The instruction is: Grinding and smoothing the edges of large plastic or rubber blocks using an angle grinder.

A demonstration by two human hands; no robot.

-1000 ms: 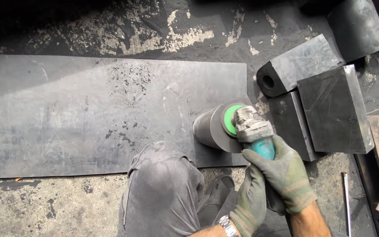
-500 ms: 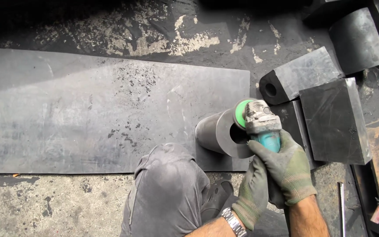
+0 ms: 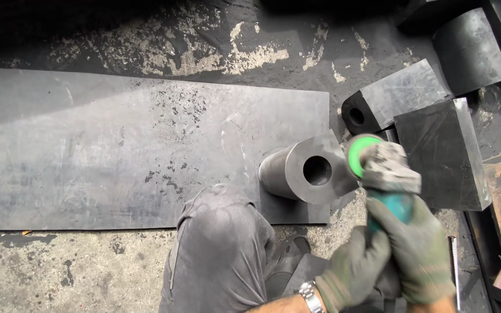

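Head view: both gloved hands (image 3: pixel 389 261) around grinder (image 3: pixel 387 174).

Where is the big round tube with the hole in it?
In the head view, the grey cylinder lies on its side on the right end of the dark metal sheet, just left of the green-disc grinder and above the person's knee.
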